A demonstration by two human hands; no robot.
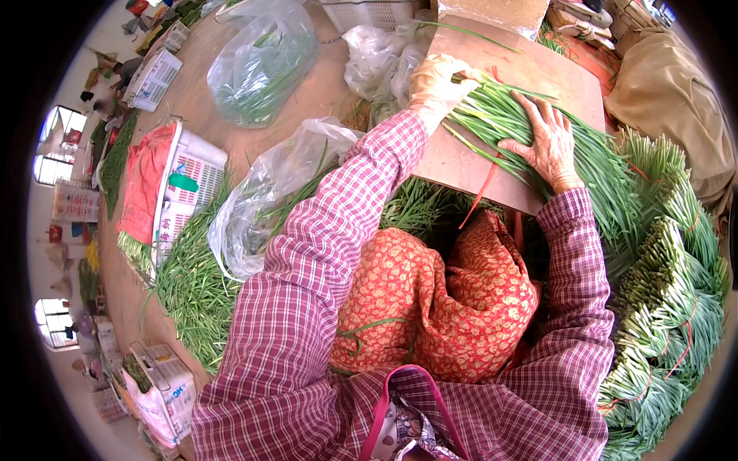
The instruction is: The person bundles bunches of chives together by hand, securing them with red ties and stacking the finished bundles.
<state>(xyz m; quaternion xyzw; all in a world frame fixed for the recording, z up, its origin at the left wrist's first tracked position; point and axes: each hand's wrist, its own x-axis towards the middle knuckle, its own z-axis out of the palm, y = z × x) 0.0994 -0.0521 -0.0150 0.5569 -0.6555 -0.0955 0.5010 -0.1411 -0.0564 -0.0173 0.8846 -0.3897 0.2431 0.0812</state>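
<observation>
A loose bunch of garlic chives [500,115] lies across a low tan board [561,77], its leaves trailing over the right side. My left hand [440,84] is closed at the stem ends, at the board's left edge. Flat on top of the leaves rests my right hand [550,146], fingers spread and thumb out to the left. A red tie strip [480,196] passes beneath the bunch; one end hangs off the board's near edge, and a short bit shows beyond the far side. One long stray leaf [469,32] lies near the board's far edge.
Tied chive bundles [646,307] are stacked at my right, below a tan cloth-covered heap [669,107]. Loose chives [200,292] lie on the floor at left, beside a white crate [192,169] with red cloth. Clear plastic bags [265,61] lie ahead. A red flowered cloth [430,307] covers my lap.
</observation>
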